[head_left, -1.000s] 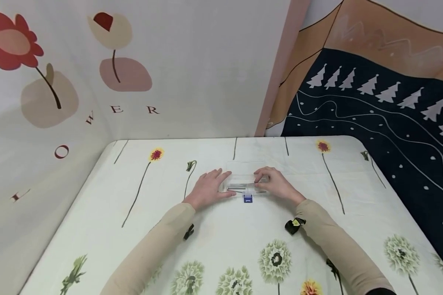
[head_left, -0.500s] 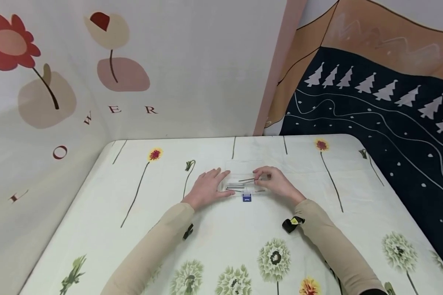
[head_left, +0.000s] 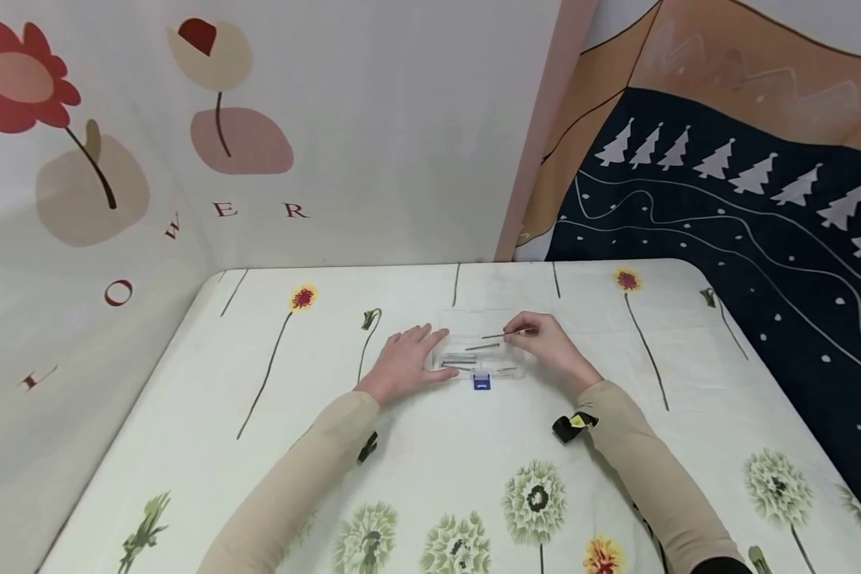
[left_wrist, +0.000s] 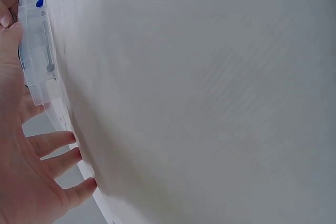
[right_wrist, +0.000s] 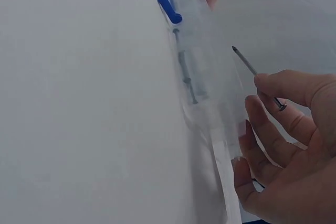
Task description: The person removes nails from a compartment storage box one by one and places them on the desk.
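A clear plastic compartment box (head_left: pixel 505 363) with a blue latch (head_left: pixel 481 383) lies on the table, its transparent lid (head_left: pixel 473 321) folded open at the far side. Several nails (head_left: pixel 459 363) lie in its compartments, and a single nail (head_left: pixel 482 347) rests in a farther row. Between thumb and fingers, my right hand (head_left: pixel 545 341) pinches another nail (right_wrist: pixel 245 60) just over the box's far right; its pointed tip faces left. My left hand (head_left: pixel 402 363) rests at the box's left end with fingers spread and fairly straight, the thumb touching the box (left_wrist: pixel 37 45).
A white cloth (head_left: pixel 430 446) printed with flowers covers the table. Behind it hangs a pale curtain (head_left: pixel 402 159) with flower prints; at the right is a dark fabric (head_left: pixel 638 215) with tree shapes. Black wrist straps (head_left: pixel 572 426) are on both sleeves.
My right hand has risen from the box and shifted slightly right and away, bringing up a nail. One nail stays behind in the farther row. The left hand has stayed in place.
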{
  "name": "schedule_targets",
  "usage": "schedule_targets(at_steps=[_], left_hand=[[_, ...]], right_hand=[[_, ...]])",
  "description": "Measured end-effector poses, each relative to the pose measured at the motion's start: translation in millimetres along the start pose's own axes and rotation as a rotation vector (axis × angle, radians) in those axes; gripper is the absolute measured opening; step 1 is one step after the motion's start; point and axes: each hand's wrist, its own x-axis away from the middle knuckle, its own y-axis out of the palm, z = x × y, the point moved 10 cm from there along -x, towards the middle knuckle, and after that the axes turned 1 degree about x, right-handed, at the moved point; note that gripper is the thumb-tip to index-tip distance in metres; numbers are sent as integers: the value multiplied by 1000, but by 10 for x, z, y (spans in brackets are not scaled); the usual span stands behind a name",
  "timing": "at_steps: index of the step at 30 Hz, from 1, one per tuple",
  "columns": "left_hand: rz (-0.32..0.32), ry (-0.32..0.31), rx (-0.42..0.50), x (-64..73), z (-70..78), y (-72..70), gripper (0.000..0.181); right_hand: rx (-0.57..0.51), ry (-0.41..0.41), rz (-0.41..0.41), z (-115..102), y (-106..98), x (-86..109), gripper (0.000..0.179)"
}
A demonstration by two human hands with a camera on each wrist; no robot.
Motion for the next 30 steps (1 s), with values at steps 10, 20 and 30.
schedule_targets(at_steps=[10, 20, 30], left_hand=[[-8, -12, -3, 9, -6, -8, 84], [-18, -20, -14, 18, -8, 9, 85], [-17, -14, -19, 16, 3, 4, 85]], right_hand=[[22, 8, 22, 25, -160, -30, 11], [52, 41, 32, 12, -321, -11, 14], [93, 109, 31, 321, -469, -78, 14]])
